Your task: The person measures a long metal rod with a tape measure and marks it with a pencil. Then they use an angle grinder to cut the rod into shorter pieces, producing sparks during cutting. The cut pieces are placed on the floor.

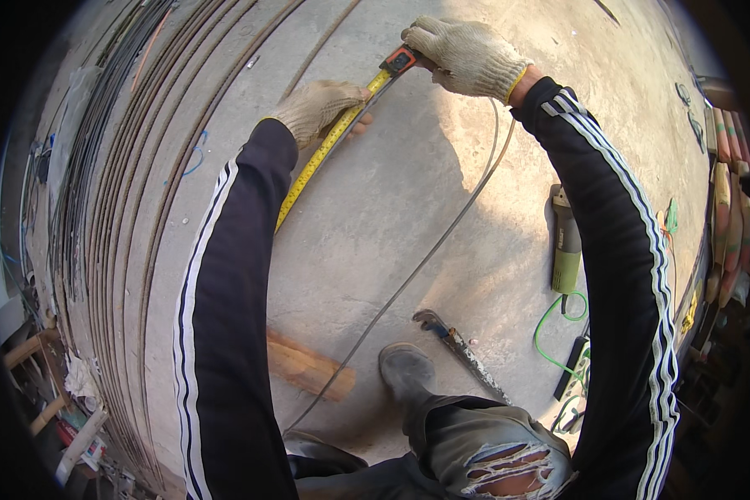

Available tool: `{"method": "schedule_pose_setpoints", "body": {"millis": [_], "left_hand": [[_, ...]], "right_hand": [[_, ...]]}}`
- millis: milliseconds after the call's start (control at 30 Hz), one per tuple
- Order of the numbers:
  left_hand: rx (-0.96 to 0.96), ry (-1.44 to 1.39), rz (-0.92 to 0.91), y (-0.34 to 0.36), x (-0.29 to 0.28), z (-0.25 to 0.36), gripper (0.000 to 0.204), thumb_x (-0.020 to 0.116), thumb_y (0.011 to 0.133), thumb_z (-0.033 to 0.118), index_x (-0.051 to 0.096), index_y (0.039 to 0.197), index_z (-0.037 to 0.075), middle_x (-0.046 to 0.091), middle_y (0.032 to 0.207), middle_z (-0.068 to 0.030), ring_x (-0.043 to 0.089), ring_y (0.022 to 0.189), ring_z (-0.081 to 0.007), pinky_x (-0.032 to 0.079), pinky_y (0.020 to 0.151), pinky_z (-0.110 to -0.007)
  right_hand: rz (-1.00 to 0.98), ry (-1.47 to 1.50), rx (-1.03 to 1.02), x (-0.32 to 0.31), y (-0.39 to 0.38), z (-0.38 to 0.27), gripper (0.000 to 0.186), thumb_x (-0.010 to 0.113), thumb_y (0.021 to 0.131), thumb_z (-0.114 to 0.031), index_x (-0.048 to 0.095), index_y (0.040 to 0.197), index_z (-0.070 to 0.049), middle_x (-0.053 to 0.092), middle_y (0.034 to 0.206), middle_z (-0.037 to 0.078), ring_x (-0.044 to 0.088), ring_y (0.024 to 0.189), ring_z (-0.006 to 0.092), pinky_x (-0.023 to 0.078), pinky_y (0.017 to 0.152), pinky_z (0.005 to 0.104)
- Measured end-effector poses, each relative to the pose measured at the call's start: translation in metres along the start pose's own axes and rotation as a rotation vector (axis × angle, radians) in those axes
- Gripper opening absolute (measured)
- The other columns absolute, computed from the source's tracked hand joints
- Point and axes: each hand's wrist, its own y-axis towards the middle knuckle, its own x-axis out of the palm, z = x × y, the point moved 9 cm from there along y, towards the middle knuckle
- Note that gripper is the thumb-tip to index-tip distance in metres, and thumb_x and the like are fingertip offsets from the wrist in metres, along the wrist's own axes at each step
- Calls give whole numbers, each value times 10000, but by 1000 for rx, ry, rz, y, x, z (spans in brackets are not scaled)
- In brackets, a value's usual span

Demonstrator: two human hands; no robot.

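My gloved left hand [321,112] is closed on the yellow tape measure blade [312,167] and a thin grey rod [352,121] running alongside it, with bare fingertips showing beneath. At the top, my gloved right hand [458,58] holds the orange-and-black tape case [398,59] at the upper end of the extended blade, its fingertips partly hidden around it. A long thin bar [408,275] lies diagonally across the concrete floor [367,225] below my hands, with another thin line looping beside it.
Many long steel bars [117,217] lie along the left. A green angle grinder [567,250], power strip [575,371] and long metal tool [467,358] lie at right. A wooden plank [308,362] is near my boots [404,367]. Stacked bundles [725,208] line the right edge.
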Motion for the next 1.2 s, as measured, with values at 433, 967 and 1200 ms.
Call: {"method": "schedule_pose_setpoints", "body": {"millis": [433,967,1200], "left_hand": [[-52,105,-37,12,5,6,461,695,1038,438,728,1286,51,788,920,-102,769,714,-130,641,668,-273],[-118,259,-87,9,15,22,360,748,974,403,804,1173,108,809,957,-57,765,810,-106,604,721,-262],[-41,248,-42,13,15,25,399,792,960,455,824,1105,85,793,824,-57,741,668,-117,552,610,-239]], "right_hand": [[18,8,15,-3,-7,3,384,792,949,-113,649,1305,-126,698,1205,74,723,1079,297,627,923,378],[0,486,48,-23,-10,10,222,679,931,-51,645,1150,-48,631,1124,190,664,1029,424,545,843,492],[-30,417,16,-28,-17,14,204,650,958,-46,634,1161,-54,643,1127,183,676,1022,420,548,836,478]]}}
